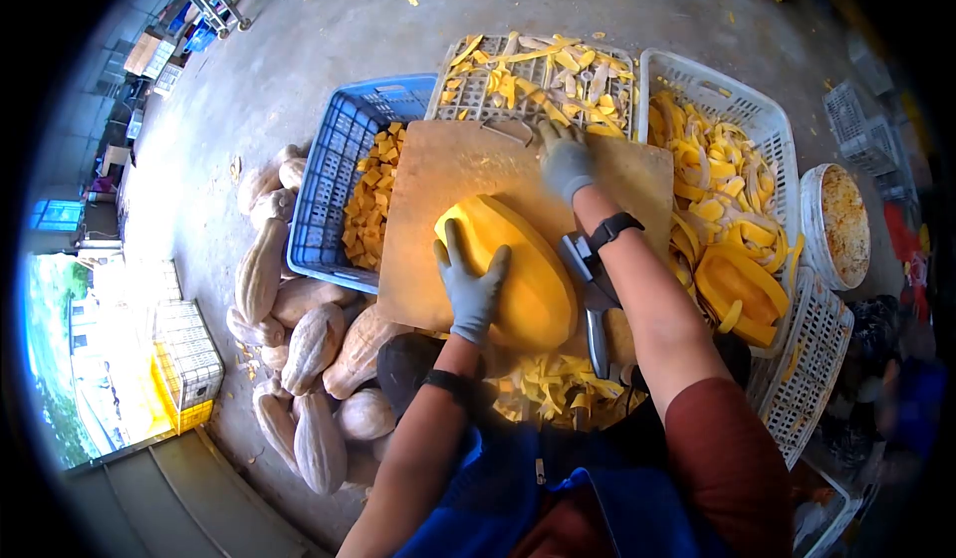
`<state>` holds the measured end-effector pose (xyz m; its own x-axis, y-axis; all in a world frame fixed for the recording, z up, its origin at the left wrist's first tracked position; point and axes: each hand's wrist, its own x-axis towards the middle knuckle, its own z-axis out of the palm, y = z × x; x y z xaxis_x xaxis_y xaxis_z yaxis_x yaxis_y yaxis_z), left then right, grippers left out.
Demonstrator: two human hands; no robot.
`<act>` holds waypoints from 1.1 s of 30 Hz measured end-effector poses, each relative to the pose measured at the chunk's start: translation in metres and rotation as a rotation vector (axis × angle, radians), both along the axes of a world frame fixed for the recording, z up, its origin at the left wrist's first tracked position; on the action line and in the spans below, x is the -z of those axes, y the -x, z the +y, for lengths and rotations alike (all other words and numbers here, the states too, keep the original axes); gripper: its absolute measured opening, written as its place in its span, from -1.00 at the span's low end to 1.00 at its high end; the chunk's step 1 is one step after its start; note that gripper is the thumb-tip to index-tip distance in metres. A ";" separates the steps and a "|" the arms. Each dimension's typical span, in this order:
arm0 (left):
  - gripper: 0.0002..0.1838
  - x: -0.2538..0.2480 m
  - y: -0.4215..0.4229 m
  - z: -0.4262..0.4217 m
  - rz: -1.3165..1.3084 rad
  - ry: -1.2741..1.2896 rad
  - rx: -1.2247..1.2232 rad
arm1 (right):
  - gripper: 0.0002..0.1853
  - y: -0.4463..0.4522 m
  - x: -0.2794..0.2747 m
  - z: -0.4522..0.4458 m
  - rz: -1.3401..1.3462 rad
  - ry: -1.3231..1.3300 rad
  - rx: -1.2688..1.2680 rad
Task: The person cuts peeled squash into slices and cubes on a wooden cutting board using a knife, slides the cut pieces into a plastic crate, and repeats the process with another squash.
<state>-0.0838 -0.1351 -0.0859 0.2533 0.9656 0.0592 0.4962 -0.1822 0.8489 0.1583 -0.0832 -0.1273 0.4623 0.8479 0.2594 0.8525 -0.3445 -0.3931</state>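
Note:
A large peeled orange-yellow pumpkin [528, 274] lies on a wooden cutting board [423, 185]. My left hand [470, 284], in a grey glove, rests on the pumpkin's left side with its fingers spread. At the board's far edge is my right hand [566, 158], also gloved and slightly blurred, its fingers apart near some peelings. A bent wire piece [508, 132] lies left of it on the board. Below my right forearm, a dark-bladed tool [583, 259] and a knife with a metallic handle [597, 344] sit by the board's right part.
A blue crate [324, 175] with orange cubes stands left. Peelings cover an upturned crate [453, 100] beyond the board and fill a white crate [767, 125] at right. Unpeeled pumpkins [317, 349] lie on the floor at left. A white bucket [835, 226] stands far right.

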 end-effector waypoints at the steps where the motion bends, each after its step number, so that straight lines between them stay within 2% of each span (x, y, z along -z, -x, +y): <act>1: 0.03 0.000 0.000 0.002 -0.003 -0.010 0.008 | -0.61 -0.004 -0.015 -0.017 0.096 0.049 0.036; 3: 0.01 0.002 0.000 0.001 -0.024 -0.006 0.006 | -0.63 -0.001 -0.039 -0.065 0.248 0.175 0.078; 6: 0.01 0.001 -0.001 0.001 -0.018 0.023 0.005 | -0.61 0.057 -0.088 -0.174 0.271 0.247 0.120; 7: 0.01 0.003 0.000 0.001 -0.009 0.014 0.011 | -0.57 0.076 -0.083 -0.207 0.209 0.303 0.074; 9: 0.01 0.004 0.000 0.003 0.010 -0.011 0.032 | -0.35 0.112 -0.093 -0.241 0.344 0.603 0.031; 12: 0.01 0.005 0.002 0.006 -0.009 0.045 0.032 | -0.26 0.146 -0.061 -0.260 0.133 0.415 0.071; 13: 0.02 0.004 0.004 0.008 -0.009 0.050 0.059 | -0.21 0.145 -0.047 -0.261 0.147 0.384 0.092; 16: 0.03 0.005 0.010 0.012 -0.004 0.062 0.106 | -0.21 0.132 -0.052 -0.267 0.303 0.217 0.117; 17: 0.04 0.014 0.013 0.017 -0.070 0.080 0.145 | -0.22 0.127 -0.067 -0.269 0.340 0.262 0.164; 19: 0.05 0.032 0.017 0.032 -0.208 0.118 0.212 | -0.27 0.113 -0.100 -0.274 0.465 0.189 0.252; 20: 0.06 0.027 0.016 0.036 -0.160 0.132 0.231 | -0.29 0.109 -0.106 -0.276 0.526 0.153 0.291; 22: 0.06 0.017 0.013 0.045 -0.109 0.194 0.257 | -0.49 0.099 -0.096 -0.279 0.376 -0.037 0.192; 24: 0.05 0.007 0.008 0.052 -0.108 0.291 0.272 | -0.59 0.094 -0.114 -0.275 0.679 -0.058 0.137; 25: 0.04 0.006 0.003 0.056 -0.125 0.325 0.295 | -0.68 0.097 -0.111 -0.271 0.600 -0.131 0.102; 28: -0.09 -0.026 -0.030 0.042 -0.216 0.449 0.404 | -0.65 0.107 -0.101 -0.263 0.620 0.005 0.105; 30: -0.16 -0.021 -0.050 0.045 -0.222 0.479 0.439 | -0.71 0.112 -0.099 -0.266 0.617 -0.094 0.146; 32: -0.24 -0.004 -0.062 0.046 -0.034 0.257 0.385 | -0.74 0.104 -0.102 -0.268 0.680 -0.211 0.161; 33: -0.25 -0.005 -0.070 0.034 0.101 0.064 0.344 | -0.76 0.100 -0.105 -0.268 0.771 -0.182 0.190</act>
<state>-0.0136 -0.1015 -0.0807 0.5659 0.8235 -0.0400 0.4966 -0.3017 0.8139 0.0582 -0.3515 -0.0224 0.6988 0.7125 -0.0641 0.2530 -0.3300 -0.9094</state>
